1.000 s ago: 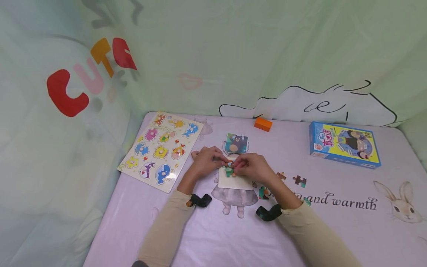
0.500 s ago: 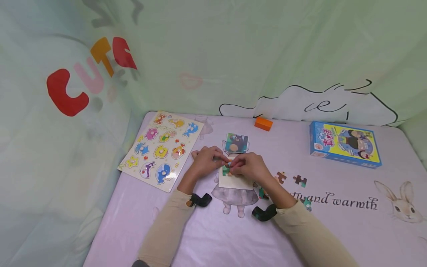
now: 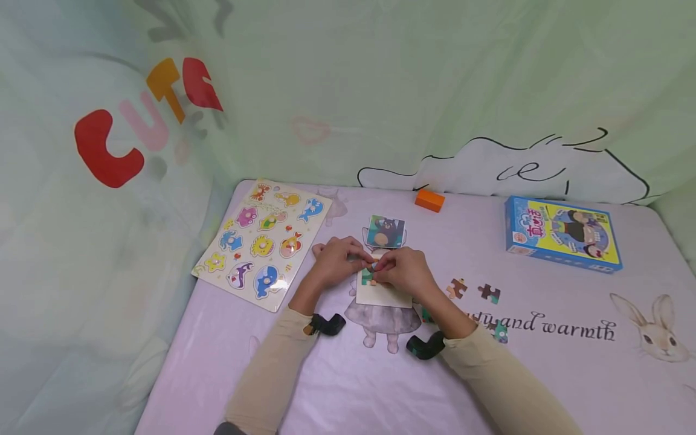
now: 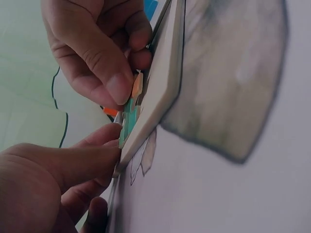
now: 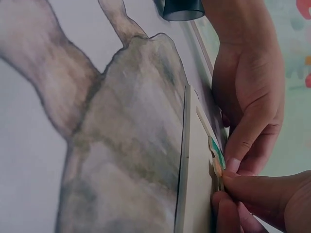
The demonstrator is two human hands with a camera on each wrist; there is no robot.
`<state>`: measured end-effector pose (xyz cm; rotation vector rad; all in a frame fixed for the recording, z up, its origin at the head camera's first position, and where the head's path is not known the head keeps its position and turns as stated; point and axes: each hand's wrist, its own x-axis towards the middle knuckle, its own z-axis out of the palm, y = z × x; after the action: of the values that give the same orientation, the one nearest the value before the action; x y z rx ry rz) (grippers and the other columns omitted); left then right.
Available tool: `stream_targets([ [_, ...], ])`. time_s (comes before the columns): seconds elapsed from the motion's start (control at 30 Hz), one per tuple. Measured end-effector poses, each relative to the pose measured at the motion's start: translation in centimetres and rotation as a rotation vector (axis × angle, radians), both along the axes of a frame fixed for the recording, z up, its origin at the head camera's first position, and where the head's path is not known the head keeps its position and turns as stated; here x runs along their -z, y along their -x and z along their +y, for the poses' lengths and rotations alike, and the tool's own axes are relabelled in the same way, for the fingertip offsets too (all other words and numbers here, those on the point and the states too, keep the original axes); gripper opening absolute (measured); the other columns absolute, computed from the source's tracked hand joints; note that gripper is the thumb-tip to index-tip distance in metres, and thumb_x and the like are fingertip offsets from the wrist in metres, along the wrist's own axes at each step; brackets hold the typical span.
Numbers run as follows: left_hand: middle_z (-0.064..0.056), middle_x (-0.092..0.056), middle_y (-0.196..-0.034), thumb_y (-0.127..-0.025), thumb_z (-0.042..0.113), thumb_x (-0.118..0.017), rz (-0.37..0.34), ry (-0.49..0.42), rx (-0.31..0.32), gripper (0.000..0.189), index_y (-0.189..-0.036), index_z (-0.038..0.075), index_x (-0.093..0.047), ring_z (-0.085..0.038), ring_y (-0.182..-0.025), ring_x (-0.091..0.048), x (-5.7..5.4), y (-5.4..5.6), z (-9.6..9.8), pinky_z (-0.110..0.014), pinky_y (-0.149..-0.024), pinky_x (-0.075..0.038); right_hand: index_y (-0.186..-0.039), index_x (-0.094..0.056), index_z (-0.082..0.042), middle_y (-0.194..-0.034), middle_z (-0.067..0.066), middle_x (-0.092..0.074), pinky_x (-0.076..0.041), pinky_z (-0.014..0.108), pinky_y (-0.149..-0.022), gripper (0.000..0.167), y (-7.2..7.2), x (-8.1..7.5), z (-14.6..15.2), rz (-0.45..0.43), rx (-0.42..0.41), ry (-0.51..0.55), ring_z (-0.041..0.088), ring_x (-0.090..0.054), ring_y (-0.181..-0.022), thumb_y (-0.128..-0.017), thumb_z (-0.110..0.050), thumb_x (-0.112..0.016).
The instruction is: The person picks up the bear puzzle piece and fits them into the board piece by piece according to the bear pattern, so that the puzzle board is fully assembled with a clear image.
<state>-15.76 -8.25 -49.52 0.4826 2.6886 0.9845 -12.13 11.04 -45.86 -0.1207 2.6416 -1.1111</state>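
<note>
A pale puzzle board (image 3: 383,296) lies at the middle of the table, with green jigsaw pieces (image 4: 130,120) at its far left part. My right hand (image 3: 405,272) pinches a jigsaw piece with an orange-brown face (image 4: 138,83) between thumb and finger, low over the board beside the green ones. From the other side, my left hand (image 3: 338,263) has its thumb and forefinger at the edge of the green piece (image 5: 216,151) by the board's corner. Both hands' fingertips nearly meet there and hide part of the pieces. A bear picture card (image 3: 386,232) lies just beyond the board.
Several loose jigsaw pieces lie right of the board, among them a brown one (image 3: 457,288) and a brown-green one (image 3: 490,293). A sea-animal peg board (image 3: 283,244) is at left. An orange block (image 3: 429,200) and blue-yellow box (image 3: 563,234) stand toward the back.
My right hand has shifted slightly left, drawing its jigsaw piece in against the green part on the board. My left hand stays in place. More loose pieces show beside my right forearm.
</note>
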Motion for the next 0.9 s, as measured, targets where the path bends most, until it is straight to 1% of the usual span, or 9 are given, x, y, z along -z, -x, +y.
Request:
stream_targets([
  [0.2, 0.011, -0.065, -0.117, -0.09, 0.036, -0.078, -0.005, -0.01, 0.047, 0.014, -0.104, 0.034, -0.081, -0.018, -0.113, -0.052, 0.08, 0.04, -0.34, -0.057, -0.099, -0.016, -0.084, -0.079, -0.011, -0.068, -0.002, -0.072, -0.042, 0.029, -0.062, 0.01, -0.01, 0.08, -0.07, 0.006, 0.009, -0.037, 0.017, -0.063, -0.074, -0.081, -0.017, -0.085],
  [0.3, 0.01, -0.065, -0.118, -0.09, 0.037, -0.078, 0.003, -0.005, 0.058, 0.016, -0.105, 0.034, -0.08, -0.019, -0.114, -0.052, 0.04, 0.05, -0.37, -0.056, -0.098, -0.017, -0.084, -0.079, -0.011, -0.069, -0.002, -0.072, -0.042, 0.03, -0.061, 0.01, -0.02, -0.01, -0.03, 0.006, 0.009, -0.039, 0.018, -0.063, -0.076, -0.081, -0.018, -0.086],
  [0.53, 0.009, -0.065, -0.119, -0.089, 0.037, -0.078, 0.005, 0.001, 0.056, 0.017, -0.106, 0.033, -0.08, -0.02, -0.114, -0.052, -0.07, 0.11, -0.36, -0.057, -0.099, -0.017, -0.085, -0.079, -0.012, -0.072, -0.001, -0.074, -0.041, 0.031, -0.066, 0.012, 0.06, -0.04, 0.47, 0.027, -0.009, -0.041, 0.02, -0.065, -0.081, -0.082, -0.02, -0.086],
  [0.77, 0.008, -0.066, -0.119, -0.089, 0.034, -0.079, -0.003, -0.013, 0.058, 0.017, -0.106, 0.032, -0.081, -0.021, -0.113, -0.052, -0.24, 0.05, -0.41, -0.057, -0.099, -0.017, -0.086, -0.078, -0.012, -0.071, -0.001, -0.073, -0.04, 0.031, -0.065, 0.012, 0.2, -0.2, 0.74, -0.003, -0.041, -0.03, 0.018, -0.061, -0.077, -0.082, -0.019, -0.086],
  [0.9, 0.008, -0.067, -0.119, -0.089, 0.033, -0.079, -0.006, -0.01, 0.057, 0.017, -0.106, 0.031, -0.081, -0.021, -0.113, -0.052, -0.33, -0.02, -0.37, -0.057, -0.099, -0.017, -0.084, -0.077, -0.012, -0.07, -0.002, -0.071, -0.039, 0.031, -0.064, 0.011, 0.19, -0.31, 0.66, -0.004, -0.058, -0.039, 0.018, -0.06, -0.075, -0.082, -0.019, -0.086],
])
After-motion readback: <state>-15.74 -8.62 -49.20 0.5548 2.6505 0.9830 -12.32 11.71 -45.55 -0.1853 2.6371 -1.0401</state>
